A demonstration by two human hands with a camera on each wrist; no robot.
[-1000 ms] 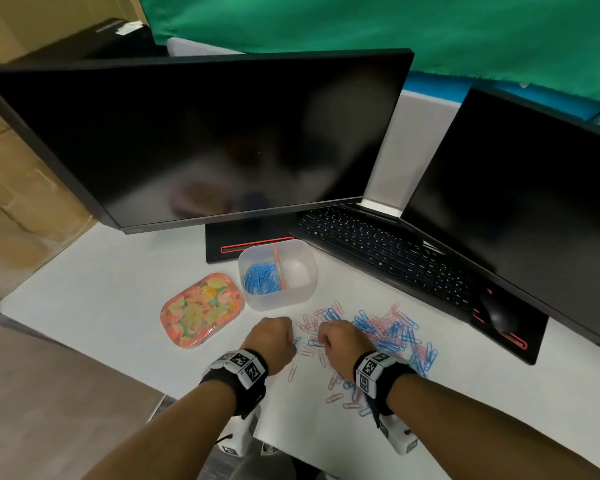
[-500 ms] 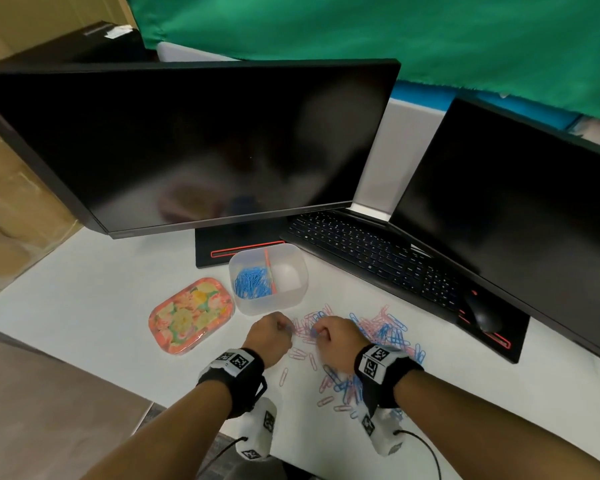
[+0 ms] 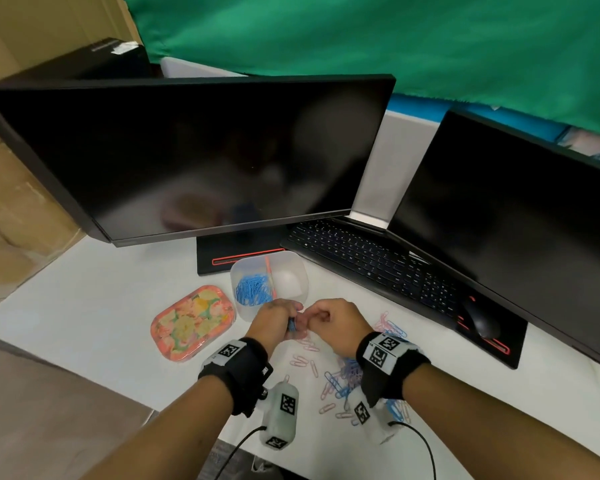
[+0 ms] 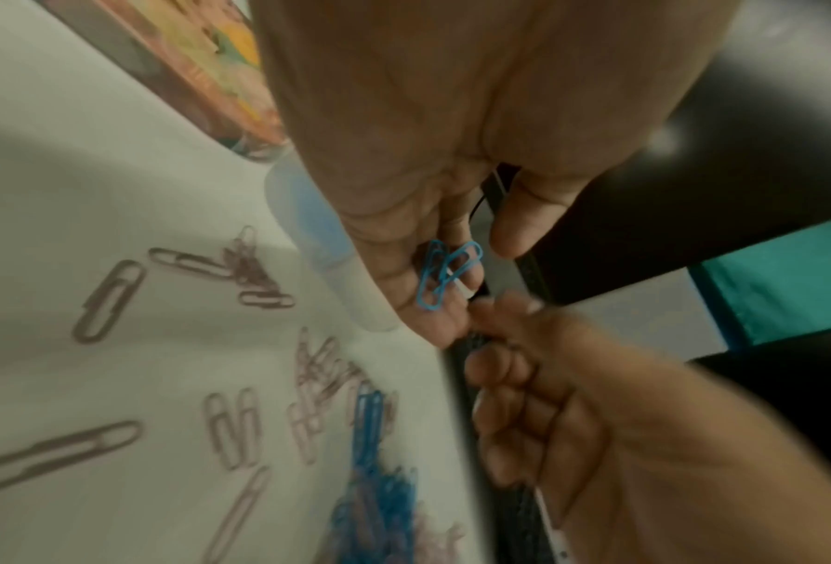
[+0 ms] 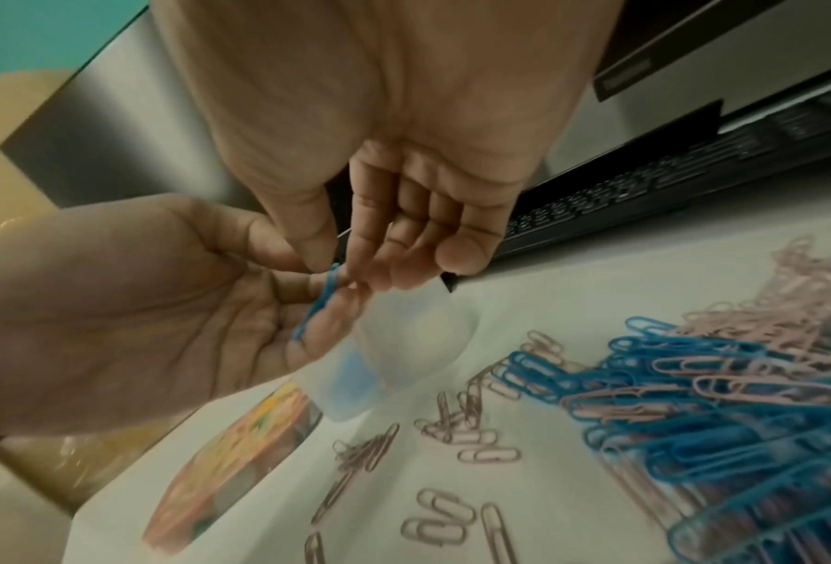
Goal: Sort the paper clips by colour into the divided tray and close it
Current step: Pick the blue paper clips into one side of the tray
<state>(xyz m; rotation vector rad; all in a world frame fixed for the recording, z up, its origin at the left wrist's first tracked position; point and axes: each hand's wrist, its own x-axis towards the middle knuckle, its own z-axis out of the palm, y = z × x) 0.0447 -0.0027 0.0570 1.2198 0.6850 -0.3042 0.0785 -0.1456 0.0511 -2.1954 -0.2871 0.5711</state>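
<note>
The clear divided tray [image 3: 293, 271] stands open in front of the left monitor, with blue clips [image 3: 252, 289] filling its left compartment; the right one looks bare. My left hand [image 3: 284, 318] hovers just before the tray, its cupped fingers holding a few blue paper clips [image 4: 445, 274]. My right hand [image 3: 312, 318] meets it, thumb and forefinger pinching the top of a blue clip [image 5: 329, 284] that lies against the left fingers [image 5: 336, 316]. Loose blue and pink clips [image 3: 343, 374] lie heaped under my right wrist. The tray's floral lid [image 3: 193, 322] lies to the tray's left.
A black keyboard [image 3: 371, 261] and mouse [image 3: 480, 320] lie right of the tray. Two dark monitors [image 3: 205, 157] stand behind. Scattered pink clips [image 3: 303, 360] lie between my wrists. The table edge runs just below my forearms.
Both hands have risen off the clip pile and come together nearer the tray. Blue clips now lie in the left hand, with the right fingertips at them.
</note>
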